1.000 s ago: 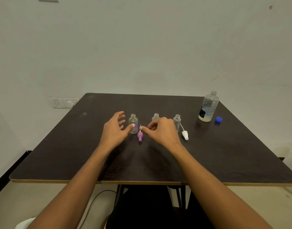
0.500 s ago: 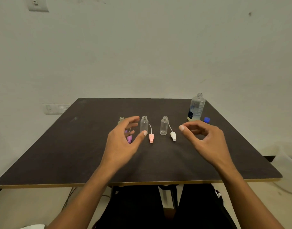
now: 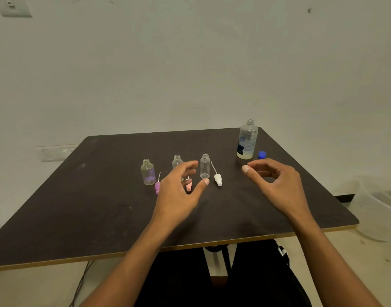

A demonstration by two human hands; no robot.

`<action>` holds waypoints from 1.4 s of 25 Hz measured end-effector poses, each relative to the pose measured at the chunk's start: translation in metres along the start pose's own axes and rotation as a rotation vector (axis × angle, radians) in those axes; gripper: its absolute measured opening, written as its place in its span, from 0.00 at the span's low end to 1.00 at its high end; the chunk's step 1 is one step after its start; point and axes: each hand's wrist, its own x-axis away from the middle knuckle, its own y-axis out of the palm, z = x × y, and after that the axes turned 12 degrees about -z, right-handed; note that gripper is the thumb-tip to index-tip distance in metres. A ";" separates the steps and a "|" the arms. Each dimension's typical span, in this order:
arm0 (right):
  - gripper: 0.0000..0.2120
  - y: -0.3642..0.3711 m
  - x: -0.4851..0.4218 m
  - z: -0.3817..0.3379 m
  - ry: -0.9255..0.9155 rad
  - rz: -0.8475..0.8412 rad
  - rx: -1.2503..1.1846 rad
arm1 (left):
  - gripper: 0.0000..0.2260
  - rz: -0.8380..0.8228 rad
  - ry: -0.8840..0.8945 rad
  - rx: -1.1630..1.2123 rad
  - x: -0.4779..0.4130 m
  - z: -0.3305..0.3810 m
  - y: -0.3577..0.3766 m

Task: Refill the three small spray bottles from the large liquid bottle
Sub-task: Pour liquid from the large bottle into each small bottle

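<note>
my right hand hovered empty, fingers loosely curled; my left hand was spread, also empty. the large liquid bottle stood upright and uncapped at eleven o'clock from my right hand, the nearer one.

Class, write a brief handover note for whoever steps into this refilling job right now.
Left hand and right hand: both open, holding nothing, above the table.
Three small bottles stand uncapped in a row; spray heads, purple, pink and white, lie beside them.
Large bottle stands far right, open, blue cap beside it.
Done: all caps off.
Left: pour into each small bottle, refit heads.
</note>
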 end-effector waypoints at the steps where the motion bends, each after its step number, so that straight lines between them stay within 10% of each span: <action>1: 0.14 -0.002 -0.003 0.003 0.014 0.007 0.007 | 0.23 0.005 -0.011 -0.015 -0.005 -0.001 0.005; 19: 0.46 -0.007 -0.175 0.091 0.211 0.043 0.142 | 0.26 -0.022 -0.300 -0.253 -0.114 -0.046 0.055; 35: 0.33 0.007 -0.203 0.111 0.248 0.028 0.184 | 0.17 -0.018 -0.292 -0.290 -0.120 -0.047 0.057</action>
